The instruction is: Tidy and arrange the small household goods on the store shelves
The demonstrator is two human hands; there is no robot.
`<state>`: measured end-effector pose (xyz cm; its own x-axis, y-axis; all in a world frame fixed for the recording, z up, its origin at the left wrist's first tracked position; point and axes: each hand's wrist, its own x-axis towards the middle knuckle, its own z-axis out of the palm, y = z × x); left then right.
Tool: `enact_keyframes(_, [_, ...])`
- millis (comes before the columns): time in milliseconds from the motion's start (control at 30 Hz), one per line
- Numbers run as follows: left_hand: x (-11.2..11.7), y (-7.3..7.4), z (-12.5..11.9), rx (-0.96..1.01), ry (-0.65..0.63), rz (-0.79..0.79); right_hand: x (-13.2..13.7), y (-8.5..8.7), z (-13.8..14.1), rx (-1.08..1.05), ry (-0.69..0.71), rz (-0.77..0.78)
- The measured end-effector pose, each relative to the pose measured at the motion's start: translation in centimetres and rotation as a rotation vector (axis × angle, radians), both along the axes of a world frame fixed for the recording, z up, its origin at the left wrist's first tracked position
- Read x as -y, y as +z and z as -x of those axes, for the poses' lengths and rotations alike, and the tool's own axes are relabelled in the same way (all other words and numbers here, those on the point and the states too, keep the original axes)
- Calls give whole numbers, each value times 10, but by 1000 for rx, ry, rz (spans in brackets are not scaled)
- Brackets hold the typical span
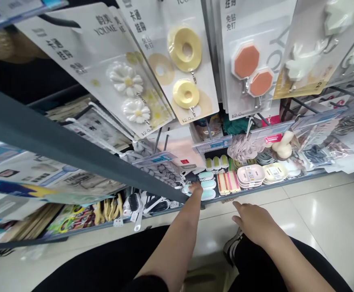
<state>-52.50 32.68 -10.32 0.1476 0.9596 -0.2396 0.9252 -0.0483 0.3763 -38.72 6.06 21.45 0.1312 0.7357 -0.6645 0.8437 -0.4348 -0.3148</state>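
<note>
My left hand reaches down to the bottom shelf, its fingers bent around the end of a light-blue and white oval item. Beside it lie similar light-blue oval items, perhaps scrub brushes; the hand covers part of the row. To the right are cream sponges with red and pink stripes. Above the floor, in front of the shelf, my right hand holds nothing, with index finger stretched out and thumb apart. Pink soap dishes and cream soap dishes are stacked nearest to it.
Carded adhesive hooks hang close overhead. A grey shelf upright slants across the left side. Hairbrushes and wooden combs line the lower left shelf. A shower puff hangs above the soap dishes. Pale floor tiles lie in front.
</note>
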Motion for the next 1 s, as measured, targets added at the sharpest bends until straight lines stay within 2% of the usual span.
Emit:
enact_keyframes(167, [7, -9, 4, 37, 23, -87, 4, -9, -11, -11, -14, 113])
enact_keyframes(300, [15, -8, -3, 60, 117, -178, 5, -21, -17, 5, -20, 137])
enact_keyframes(433, [14, 4, -9, 97, 189, -224, 3, -30, -20, 3, -22, 114])
enact_keyframes(567, [23, 24, -12, 174, 236, -261, -3, -37, -20, 14, -14, 39])
enact_keyframes(667, [44, 41, -10, 256, 218, -297, -9, -42, -20, 68, -28, -63])
enact_keyframes(800, [85, 58, -1, 447, 167, -365, -20, -54, -24, 88, -57, -216])
enact_keyframes(900, [118, 70, 2, 667, 139, -355, -33, -76, -26, 9, -92, -385])
enact_keyframes(1000, [150, 83, -3, 870, 31, -206, -47, -107, -24, -186, -76, -581])
